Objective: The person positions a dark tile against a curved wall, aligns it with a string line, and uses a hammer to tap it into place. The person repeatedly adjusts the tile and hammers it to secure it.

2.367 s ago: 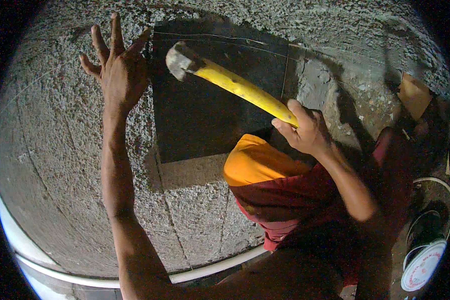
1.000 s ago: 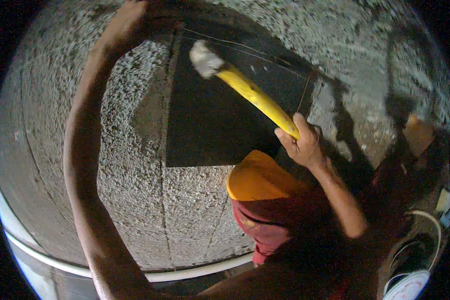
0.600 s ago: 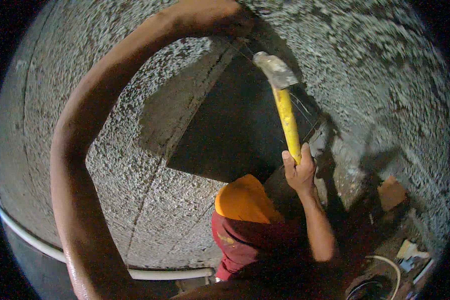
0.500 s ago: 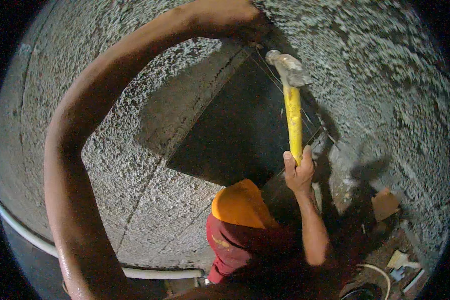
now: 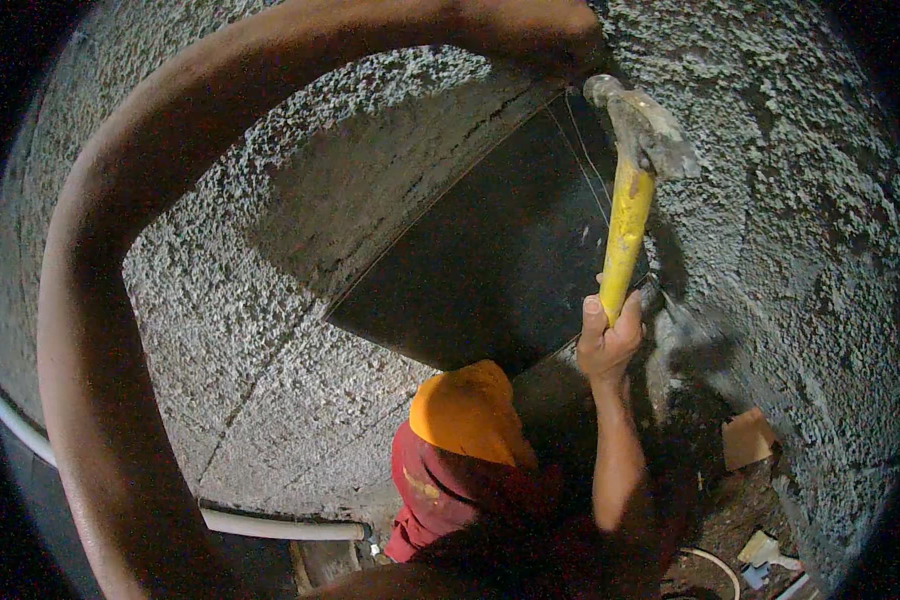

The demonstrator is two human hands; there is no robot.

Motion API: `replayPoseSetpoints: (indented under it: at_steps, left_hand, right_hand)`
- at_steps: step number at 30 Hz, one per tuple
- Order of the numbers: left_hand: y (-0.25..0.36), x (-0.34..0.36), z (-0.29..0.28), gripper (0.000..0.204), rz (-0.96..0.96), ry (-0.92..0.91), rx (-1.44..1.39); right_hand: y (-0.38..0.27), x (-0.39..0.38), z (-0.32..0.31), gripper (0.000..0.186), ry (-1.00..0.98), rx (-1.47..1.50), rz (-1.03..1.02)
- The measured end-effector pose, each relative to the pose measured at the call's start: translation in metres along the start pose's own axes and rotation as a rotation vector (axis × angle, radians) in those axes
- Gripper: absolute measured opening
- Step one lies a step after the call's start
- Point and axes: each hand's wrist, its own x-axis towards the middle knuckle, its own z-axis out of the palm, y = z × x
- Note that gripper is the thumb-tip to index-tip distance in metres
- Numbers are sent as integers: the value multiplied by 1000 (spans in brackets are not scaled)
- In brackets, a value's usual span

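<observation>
While R hand (image 5: 610,335) grips hammer (image 5: 627,218), L hand (image 5: 558,36) is nr its head (image 5: 646,128), w/ grip unclear

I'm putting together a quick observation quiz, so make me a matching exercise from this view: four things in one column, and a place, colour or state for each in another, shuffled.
Things:
1. hammer
2. right hand
3. left hand
4. pipe

Descriptions:
A. at the top of the picture
B. whitish, in the lower left
C. yellow-handled
D. closed around a handle

Pairs: 1-C, 2-D, 3-A, 4-B
</observation>
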Motion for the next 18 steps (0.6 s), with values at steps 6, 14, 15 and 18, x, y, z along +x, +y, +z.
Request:
replayPoseSetpoints:
  at_steps: [6, 14, 15, 18]
  left_hand:
    - [-8, 3, 3, 13, 8, 10, 71]
    - [-4, 3, -1, 13, 39, 69, -35]
    - [-4, 3, 0, 13, 37, 81, -23]
    - [-2, -2, 4, 12, 38, 116, -54]
  right_hand:
    - [3, 6, 0, 38, 47, -18, -28]
    - [0, 4, -3, 35, -27, -63, 48]
    - [-1, 4, -3, 36, -36, -63, 85]
    - [-1, -1, -4, 35, 4, -35, -9]
